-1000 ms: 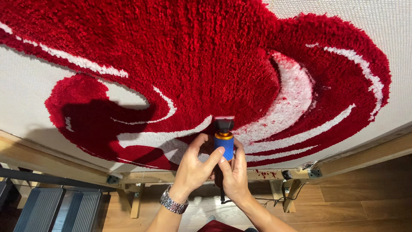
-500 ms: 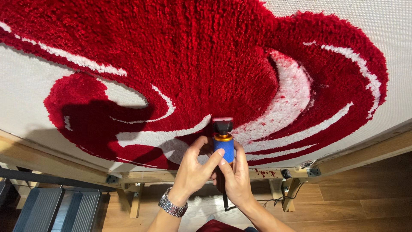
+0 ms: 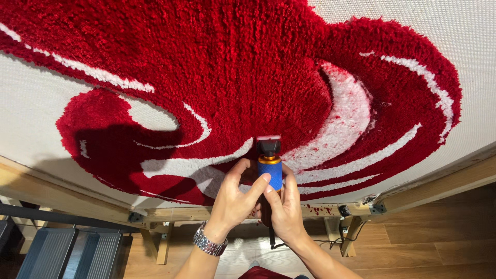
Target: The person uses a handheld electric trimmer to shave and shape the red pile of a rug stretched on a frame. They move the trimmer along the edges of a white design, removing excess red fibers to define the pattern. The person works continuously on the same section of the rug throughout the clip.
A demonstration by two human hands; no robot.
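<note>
At the frame, overall: a large tufted rug [image 3: 243,77] in deep red with white curving bands is stretched on pale backing cloth [image 3: 31,113] over a wooden frame [image 3: 444,181]; wood floor and grey steps show below.
Rug surface: the red pile is thick and shaggy; the white bands sweep round to the lower centre, where the work is in hand.
Change since a second ago: the tool sits a touch higher on the pile and the two hands have drawn closer round its body; the rug and frame hold the same place.
Meaning of the change: my judgement is that trimming is advancing upward along the edge where red meets white, in short strokes, with much of the surface yet to cover.
Tool: an electric trimmer [image 3: 270,165] with blue body, orange collar and black head lies against the rug at lower centre, its blade end touching the pile.
Tool axis: the long axis runs roughly vertical in the view; the cutting head points up into the red pile, the cord end points down toward the person.
Left hand [image 3: 235,199]: fingers curled about the blue body from the left, thumb across its front; a metal watch [image 3: 209,242] at the wrist.
Right hand [image 3: 284,209]: fingers pressed together round the lower body from the right.
</note>
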